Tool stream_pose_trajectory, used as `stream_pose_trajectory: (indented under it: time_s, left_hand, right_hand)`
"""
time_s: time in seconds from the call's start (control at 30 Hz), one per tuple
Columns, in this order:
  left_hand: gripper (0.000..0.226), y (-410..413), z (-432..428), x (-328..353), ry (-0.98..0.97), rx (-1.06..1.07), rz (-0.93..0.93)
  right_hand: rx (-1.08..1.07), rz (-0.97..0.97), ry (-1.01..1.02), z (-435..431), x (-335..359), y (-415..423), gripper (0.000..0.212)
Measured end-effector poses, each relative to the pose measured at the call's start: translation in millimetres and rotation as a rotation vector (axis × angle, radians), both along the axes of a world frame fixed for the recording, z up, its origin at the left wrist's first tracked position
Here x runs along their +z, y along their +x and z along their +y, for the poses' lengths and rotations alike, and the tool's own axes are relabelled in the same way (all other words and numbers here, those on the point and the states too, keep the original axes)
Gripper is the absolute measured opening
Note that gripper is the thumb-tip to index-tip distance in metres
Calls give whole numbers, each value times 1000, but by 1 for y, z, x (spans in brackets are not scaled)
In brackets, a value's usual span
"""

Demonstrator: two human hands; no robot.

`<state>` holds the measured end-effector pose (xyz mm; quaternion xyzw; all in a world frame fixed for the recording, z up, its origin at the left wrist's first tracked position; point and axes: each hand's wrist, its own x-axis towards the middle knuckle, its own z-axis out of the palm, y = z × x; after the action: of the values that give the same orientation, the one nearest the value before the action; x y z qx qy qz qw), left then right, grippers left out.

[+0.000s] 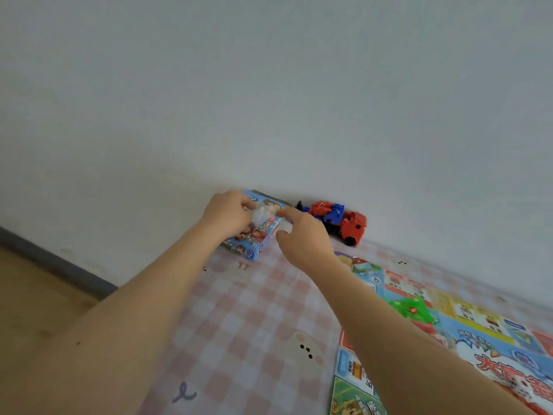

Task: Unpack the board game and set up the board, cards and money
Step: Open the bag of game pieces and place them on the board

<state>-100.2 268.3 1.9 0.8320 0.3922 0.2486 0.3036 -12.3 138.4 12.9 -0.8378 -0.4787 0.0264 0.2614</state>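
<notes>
Now fingers of my left hand [228, 214] pinch a clear bag [261, 216], game box [255, 240] just under them; right hand [302, 236] grasp I cannot tell.

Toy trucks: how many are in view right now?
1. The red and blue plastic toy truck lies against the wall, just right of the blue cardboard game box. The right hand overlaps its left end, so another could be hidden there.
</notes>
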Motion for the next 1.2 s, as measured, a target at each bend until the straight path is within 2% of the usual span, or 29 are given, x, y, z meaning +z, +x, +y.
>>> stream_pose_trajectory:
  time_s: [0.1, 0.3, 0.53, 0.77, 1.2]
  left_hand:
    - [32, 1, 0, -4, 173, 53, 60]
    - [32, 4, -25, 6, 280, 52, -74]
    - [33, 18, -83, 14, 279, -124, -216]
    - [34, 41, -162, 23, 236, -259, -282]
    - [31, 87, -325, 14, 134, -498, -313]
  right_hand:
    - [-1, 3, -2, 1, -2, 1, 48]
    - [-37, -9, 33, -15, 5, 4, 47]
    - [-113, -11, 95, -75, 18, 12, 34]
    - [-242, 62, 147, -145, 27, 18, 26]
    - [-479, 56, 203, -317, 27, 43, 23]
